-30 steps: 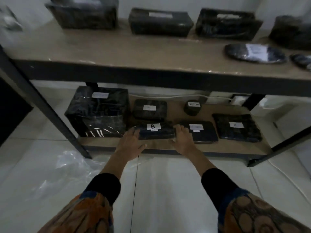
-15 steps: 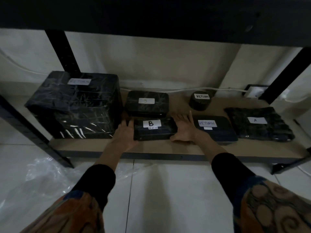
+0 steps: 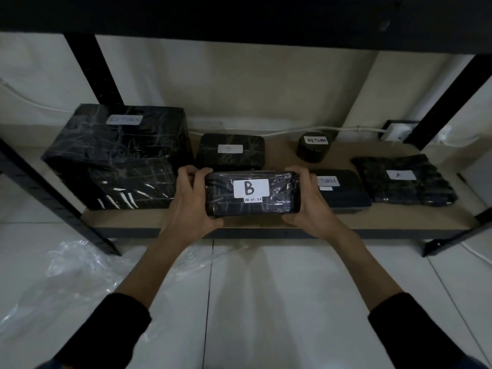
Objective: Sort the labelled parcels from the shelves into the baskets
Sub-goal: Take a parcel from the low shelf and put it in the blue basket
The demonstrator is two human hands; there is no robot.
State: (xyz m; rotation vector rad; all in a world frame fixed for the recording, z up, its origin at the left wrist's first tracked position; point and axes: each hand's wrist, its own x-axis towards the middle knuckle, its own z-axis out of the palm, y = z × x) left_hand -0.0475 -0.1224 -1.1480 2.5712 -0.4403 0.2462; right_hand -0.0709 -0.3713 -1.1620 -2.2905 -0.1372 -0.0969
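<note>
Hands are gripping the B parcel at the shelf's front edge: left hand and right hand clasping its ends, fingertips hiding behind it.

Dim, underexposed view, cool grey cast. Upper shelf is a near-black band across the top. Soft light falls on the back wall and floor; no hard shadows. Glare streaks on the wrapped big parcel. White "B" label reads sharp; farther labels softer. Wide-angle bowing bends the shelf posts at the edges. Sleeves fade to black in the lower corners.
</note>
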